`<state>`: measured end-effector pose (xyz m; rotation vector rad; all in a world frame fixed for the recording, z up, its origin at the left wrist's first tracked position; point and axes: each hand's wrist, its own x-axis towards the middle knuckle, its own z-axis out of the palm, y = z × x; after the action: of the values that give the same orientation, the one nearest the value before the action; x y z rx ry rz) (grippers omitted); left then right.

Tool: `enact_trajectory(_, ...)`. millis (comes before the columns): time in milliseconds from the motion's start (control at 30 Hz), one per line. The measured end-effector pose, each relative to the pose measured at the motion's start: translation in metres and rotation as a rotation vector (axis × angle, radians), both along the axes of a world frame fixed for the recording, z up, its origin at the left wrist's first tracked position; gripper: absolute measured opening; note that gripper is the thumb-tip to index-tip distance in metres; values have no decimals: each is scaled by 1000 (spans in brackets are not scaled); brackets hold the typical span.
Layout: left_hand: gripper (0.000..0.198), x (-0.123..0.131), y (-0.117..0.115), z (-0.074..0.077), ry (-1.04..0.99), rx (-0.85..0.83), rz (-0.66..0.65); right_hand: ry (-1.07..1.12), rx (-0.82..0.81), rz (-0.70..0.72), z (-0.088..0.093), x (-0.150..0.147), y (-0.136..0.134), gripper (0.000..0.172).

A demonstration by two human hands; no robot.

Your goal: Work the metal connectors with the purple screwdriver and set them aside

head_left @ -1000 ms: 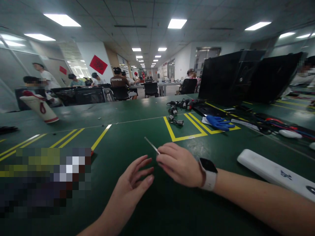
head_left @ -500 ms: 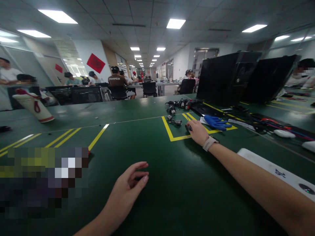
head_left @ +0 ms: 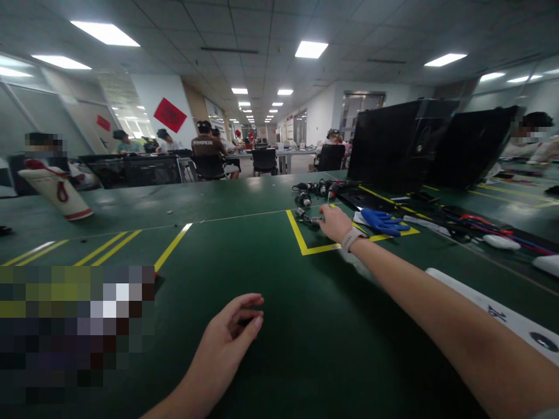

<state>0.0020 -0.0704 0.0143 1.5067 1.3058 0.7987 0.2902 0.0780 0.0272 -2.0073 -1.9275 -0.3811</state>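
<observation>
The right hand reaches far over the green counter, palm down with the fingers bent at the right end of a metal fitting; the fingertips appear to touch it, but they hide that end, so one cannot tell whether it is gripped; a thin pale rod juts up just behind the fingers, and whether the hand holds it cannot be told either; the fitting lies on the counter inside yellow tape, near its left line; a pale watch strap circles the right wrist; the left hand hangs over the near middle of the counter, empty, its fingers loosely curled and the thumb apart from them; farther off than the right hand sits a second fitting, with a cluster of dark parts beyond it; to the right of the hand a blue glove lies partly over the tape; a white bar lies near the right edge, partly behind the forearm; a black case stands far right, cables nearer and farther right; a pale cup leans at the far left.
</observation>
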Motion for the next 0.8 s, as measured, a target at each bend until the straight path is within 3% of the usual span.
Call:
enact_trajectory(200, 34, 0, -1, -2, 2, -8, 0, -77, -138, 23, -2, -20, 28, 29)
enact_trajectory(467, 30, 1, 0, -1, 29, 53, 1, -51, -155, 82, 3, -27, 15, 29)
enact_trajectory(600, 27, -2, -4, -6, 135, 185, -24, 34, -110, 203, 4, -41, -17, 25)
enact_trajectory(667, 28, -4, -7, -10, 261, 352, -17, 90, -90, 299, 1, -53, -45, 20)
enact_trajectory(800, 40, -5, -10, -21, 466, 760, -11, 167, -102, 553, -7, -79, -117, 27)
